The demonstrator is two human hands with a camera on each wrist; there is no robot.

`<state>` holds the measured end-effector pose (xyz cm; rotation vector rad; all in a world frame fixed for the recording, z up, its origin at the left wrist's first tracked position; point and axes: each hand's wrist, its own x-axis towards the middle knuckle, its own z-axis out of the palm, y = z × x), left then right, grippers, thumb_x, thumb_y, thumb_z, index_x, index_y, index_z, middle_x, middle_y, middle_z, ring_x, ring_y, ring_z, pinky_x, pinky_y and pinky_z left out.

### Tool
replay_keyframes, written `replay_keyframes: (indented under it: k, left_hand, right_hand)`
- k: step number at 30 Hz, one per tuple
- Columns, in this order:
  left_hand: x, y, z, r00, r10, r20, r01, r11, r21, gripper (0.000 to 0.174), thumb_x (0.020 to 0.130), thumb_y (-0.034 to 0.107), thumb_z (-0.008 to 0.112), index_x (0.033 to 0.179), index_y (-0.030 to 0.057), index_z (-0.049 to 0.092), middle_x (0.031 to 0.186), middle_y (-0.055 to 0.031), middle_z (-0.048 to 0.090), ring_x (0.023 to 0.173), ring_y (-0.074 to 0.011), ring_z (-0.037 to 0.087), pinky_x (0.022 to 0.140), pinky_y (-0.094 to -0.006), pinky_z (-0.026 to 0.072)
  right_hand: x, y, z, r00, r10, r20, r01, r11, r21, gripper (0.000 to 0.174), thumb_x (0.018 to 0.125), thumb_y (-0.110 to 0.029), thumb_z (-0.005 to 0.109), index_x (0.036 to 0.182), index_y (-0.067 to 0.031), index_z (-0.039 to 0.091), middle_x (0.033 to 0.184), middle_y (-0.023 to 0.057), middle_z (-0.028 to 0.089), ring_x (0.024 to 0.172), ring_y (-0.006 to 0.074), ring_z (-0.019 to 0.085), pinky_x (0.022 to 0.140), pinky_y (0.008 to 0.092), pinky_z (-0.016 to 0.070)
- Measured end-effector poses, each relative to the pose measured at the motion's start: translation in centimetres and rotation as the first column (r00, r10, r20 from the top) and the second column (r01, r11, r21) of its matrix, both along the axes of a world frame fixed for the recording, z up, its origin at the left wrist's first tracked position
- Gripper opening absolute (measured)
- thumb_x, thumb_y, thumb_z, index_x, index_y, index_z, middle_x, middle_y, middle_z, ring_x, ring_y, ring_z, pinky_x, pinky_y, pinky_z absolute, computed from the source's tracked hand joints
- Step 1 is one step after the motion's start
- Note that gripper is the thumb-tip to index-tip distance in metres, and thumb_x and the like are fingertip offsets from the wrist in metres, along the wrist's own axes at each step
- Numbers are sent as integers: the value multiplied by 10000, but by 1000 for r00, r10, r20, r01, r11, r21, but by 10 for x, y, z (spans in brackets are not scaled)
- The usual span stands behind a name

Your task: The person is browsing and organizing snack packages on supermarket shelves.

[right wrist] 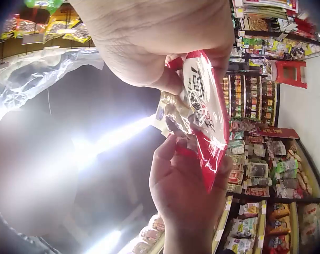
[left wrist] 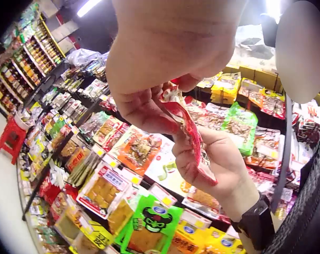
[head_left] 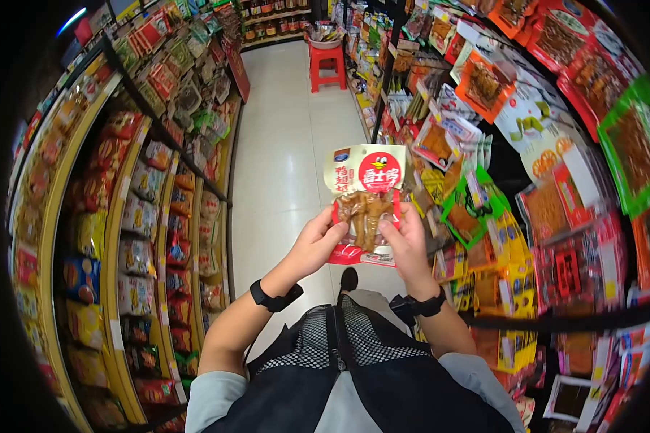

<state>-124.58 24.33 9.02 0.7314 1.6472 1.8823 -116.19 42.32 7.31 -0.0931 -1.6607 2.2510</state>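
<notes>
A snack packet is held upright in front of the body, its clear window showing brown pieces of food. Its cream top carries a red circle with a cartoon duck, and its lower edge is red. My left hand pinches one side of it, thumb on the front. On the opposite side my right hand grips it the same way. Seen edge-on in the left wrist view, the packet stands between both hands. The right wrist view shows the packet's red and white printing.
Shelves of bagged snacks line the left of the aisle. Hanging and stacked packets crowd the right side, close to the right arm. A red stool with a basin on it stands farther along the tiled floor. Jars fill the back shelves.
</notes>
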Motion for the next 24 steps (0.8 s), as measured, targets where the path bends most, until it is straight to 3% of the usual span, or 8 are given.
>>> replay_keyframes:
  k: [1, 7, 8, 14, 15, 21, 24]
  left_hand:
    - [-25, -19, 10, 1000, -3, -4, 3, 1000, 6, 376, 991, 117, 469, 1347, -3, 474, 1084, -47, 606, 947, -110, 594, 855, -285, 503]
    - [-160, 51, 2, 994, 60, 87, -58, 998, -25, 398, 954, 61, 503, 1344, -4, 464, 1138, -48, 599, 988, -105, 591, 889, -279, 498]
    - [-178, 11, 10, 991, 61, 122, -65, 997, 30, 394, 951, 58, 506, 1339, -3, 467, 1132, -45, 601, 983, -103, 590, 882, -276, 498]
    - [-299, 85, -31, 965, 120, 232, -133, 990, 44, 406, 925, 18, 526, 1328, 9, 472, 1071, -23, 617, 923, -80, 592, 822, -259, 503]
    - [-323, 56, -30, 964, 88, 249, -113, 990, 89, 417, 911, -2, 539, 1323, 13, 474, 1040, -16, 622, 902, -72, 593, 812, -255, 504]
    - [-488, 116, -80, 965, 95, 243, -110, 993, 50, 433, 880, -27, 545, 1307, 24, 493, 1001, -1, 620, 878, -57, 579, 782, -239, 495]
    - [-570, 117, -78, 961, 88, 262, -111, 991, 73, 466, 864, -28, 551, 1324, 20, 496, 1033, -7, 620, 901, -62, 575, 799, -237, 490]
  right_hand:
    - [-25, -16, 14, 1000, 8, 2, -8, 1000, 25, 223, 968, -41, 545, 1169, -39, 450, 982, 51, 620, 812, 84, 605, 696, 248, 520]
    - [-173, 59, 13, 996, 85, 19, -85, 996, -8, 199, 967, -28, 544, 1141, -28, 447, 961, 42, 623, 818, 67, 600, 706, 236, 505]
    - [-192, 20, 31, 995, 91, 50, -93, 994, 51, 199, 967, -28, 545, 1140, -28, 448, 962, 42, 624, 817, 66, 600, 705, 236, 504]
    - [-327, 101, -19, 967, 202, 156, -206, 978, 13, 228, 970, -31, 546, 1180, -20, 457, 1020, 58, 649, 857, 68, 620, 734, 237, 513]
    - [-349, 72, -6, 962, 201, 183, -212, 976, 41, 249, 971, -32, 545, 1203, -18, 456, 1033, 62, 651, 872, 72, 625, 742, 238, 515]
    - [-517, 136, -48, 925, 230, 303, -256, 966, 48, 350, 975, -54, 546, 1307, -10, 442, 1082, 59, 657, 920, 86, 642, 769, 247, 527]
    - [-599, 136, -33, 915, 225, 335, -267, 960, 82, 363, 976, -70, 551, 1316, -10, 440, 1080, 45, 654, 928, 85, 643, 757, 248, 532]
